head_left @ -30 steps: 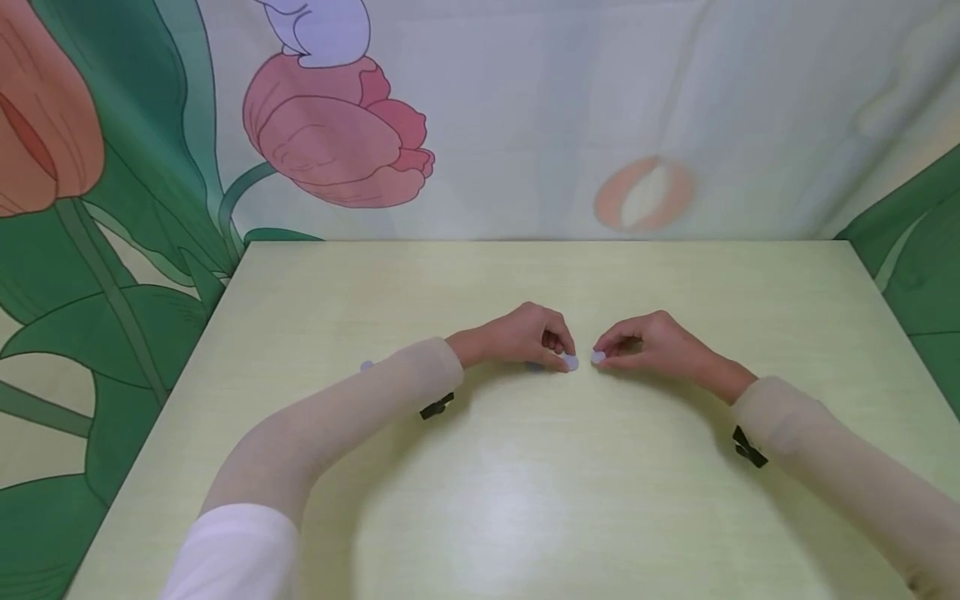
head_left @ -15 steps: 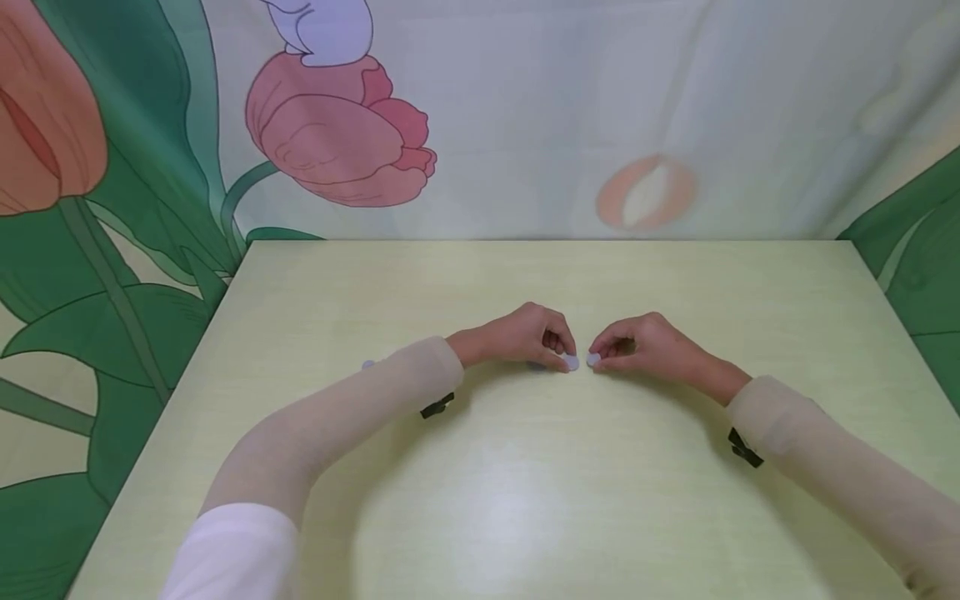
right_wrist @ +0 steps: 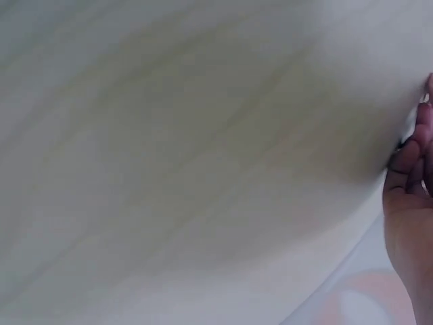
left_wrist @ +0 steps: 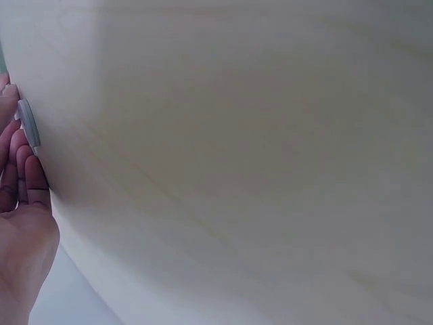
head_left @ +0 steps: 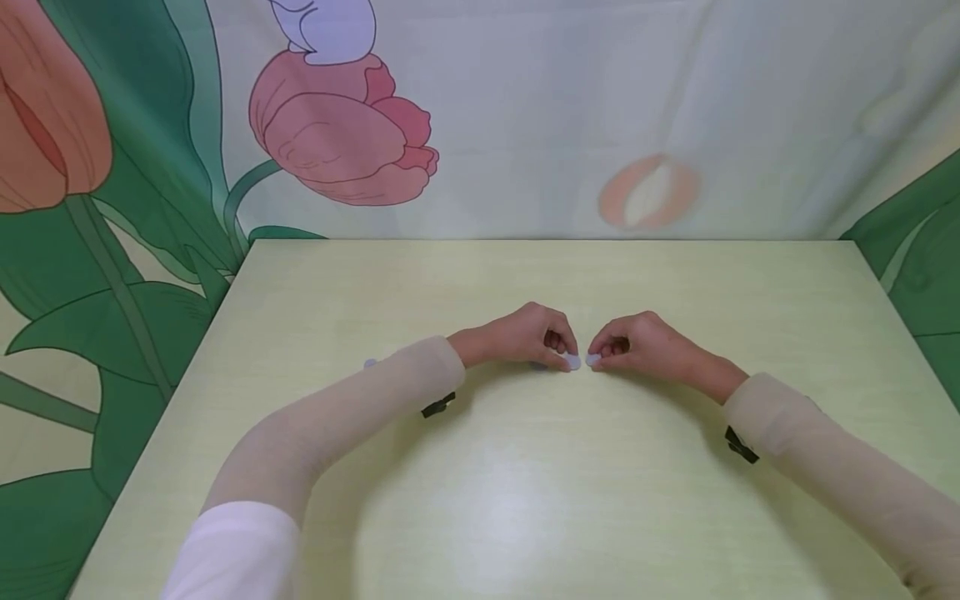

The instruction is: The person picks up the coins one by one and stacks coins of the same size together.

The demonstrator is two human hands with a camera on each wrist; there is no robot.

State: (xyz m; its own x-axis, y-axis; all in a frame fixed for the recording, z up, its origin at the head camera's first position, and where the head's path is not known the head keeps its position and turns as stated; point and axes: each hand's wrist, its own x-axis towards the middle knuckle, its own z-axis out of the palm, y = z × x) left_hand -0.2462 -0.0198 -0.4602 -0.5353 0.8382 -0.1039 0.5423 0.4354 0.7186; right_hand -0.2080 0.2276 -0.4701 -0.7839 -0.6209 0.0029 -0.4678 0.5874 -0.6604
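Observation:
Near the middle of the table, my left hand [head_left: 521, 335] pinches a small pale round disc [head_left: 573, 362] between thumb and fingers. In the left wrist view this disc [left_wrist: 28, 125] looks grey and flat, seen from its edge. My right hand [head_left: 654, 346] pinches a second pale disc [head_left: 592, 360], partly covered by the fingertips. The two discs face each other across a narrow gap. A darker bluish patch [head_left: 537, 366] shows under my left hand; what it is I cannot tell. The right wrist view shows fingers [right_wrist: 406, 162] at its edge, the disc mostly hidden.
Another small pale disc [head_left: 371, 363] lies on the light wooden table [head_left: 480, 483], partly behind my left sleeve [head_left: 360, 400]. Behind the table's far edge hangs a cloth [head_left: 517, 125] printed with flowers and leaves.
My right hand has moved slightly left with its disc, narrowing the gap between the two discs. The left hand has stayed almost still.

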